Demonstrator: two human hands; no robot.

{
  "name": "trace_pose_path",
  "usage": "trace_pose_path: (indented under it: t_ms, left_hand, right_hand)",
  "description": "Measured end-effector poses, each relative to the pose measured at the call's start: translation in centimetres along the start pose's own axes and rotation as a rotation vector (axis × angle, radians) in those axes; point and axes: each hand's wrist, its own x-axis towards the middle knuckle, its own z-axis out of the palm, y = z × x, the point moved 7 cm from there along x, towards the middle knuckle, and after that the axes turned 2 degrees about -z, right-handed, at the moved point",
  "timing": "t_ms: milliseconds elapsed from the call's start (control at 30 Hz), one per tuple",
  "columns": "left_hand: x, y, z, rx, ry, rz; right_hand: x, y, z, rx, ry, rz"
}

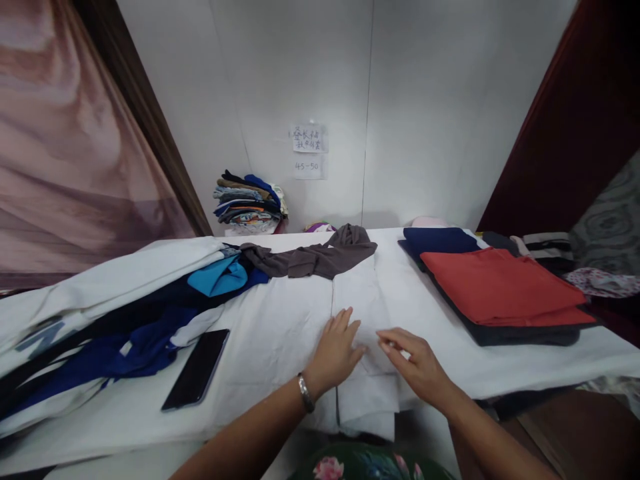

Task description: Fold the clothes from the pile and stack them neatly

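At the near centre of the white table (417, 303), one grey-and-white hooded jacket (323, 303) lies flat, hood to the far side. Left hand (336, 353), palm down with fingers loosely spread, is over its front; one bracelet (305, 393) circles that wrist. Right hand (419, 367), fingers curled, is at the jacket's right edge; whether it pinches cloth cannot be told. Counted: one phone (197, 370) at left, two paper notes (307, 152) on the far wall (425, 113), one red folded garment (500, 283) at right.

Silvery bracelet (306, 393), dark green floral garment (370, 464), probably a top.
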Motion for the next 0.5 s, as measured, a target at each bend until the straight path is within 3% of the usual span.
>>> trace_pose_path:
  t_ms: [67,200,267,367,500]
  left_hand:
    - [0.2,-0.3,1.6,0.022,-0.071,-0.011]
    - [-0.3,-1.3,3.8,0.036,-0.16,-0.021]
    - [-0.6,-1.7,4.0,0.04,-0.163,-0.024]
    - [-0.7,-1.9,4.1,0.03,-0.159,-0.023]
    - [-0.9,-2.1,4.4,-0.027,-0.152,-0.033]
  right_hand:
    - [2.3,0.6,1.2,-0.118,0.017,-0.081]
    - [4.0,5.6,5.8,-0.395,-0.279,0.043]
    - [4.2,7.4,6.5,-0.429,-0.368,0.077]
    - [7.0,8.0,4.9,-0.419,-0.284,0.019]
    - [14.6,10.6,1.9,-0.495,-0.113,0.073]
